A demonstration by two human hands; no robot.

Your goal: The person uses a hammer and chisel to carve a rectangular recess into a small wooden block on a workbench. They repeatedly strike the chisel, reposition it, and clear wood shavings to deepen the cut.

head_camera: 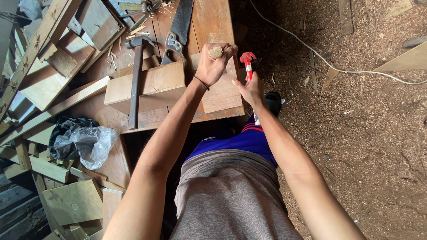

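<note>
My left hand [212, 66] is raised over the wooden workbench [213, 20] with its fingers closed around a small round wooden piece [216, 52] whose cut end shows at the top. My right hand [251, 89] holds a red-handled tool [248, 63] upright at the bench's right edge; its lower end is hidden behind the hand. Below my left hand lies a flat wooden board [222, 93].
A hammer [135, 75] leans across a wooden block [147, 86]. A handsaw [180, 24] lies at the back. Scrap planks [49, 75] and plastic bags [84, 142] are piled at left. A white cable [320, 58] crosses the sawdust floor [364, 133] at right.
</note>
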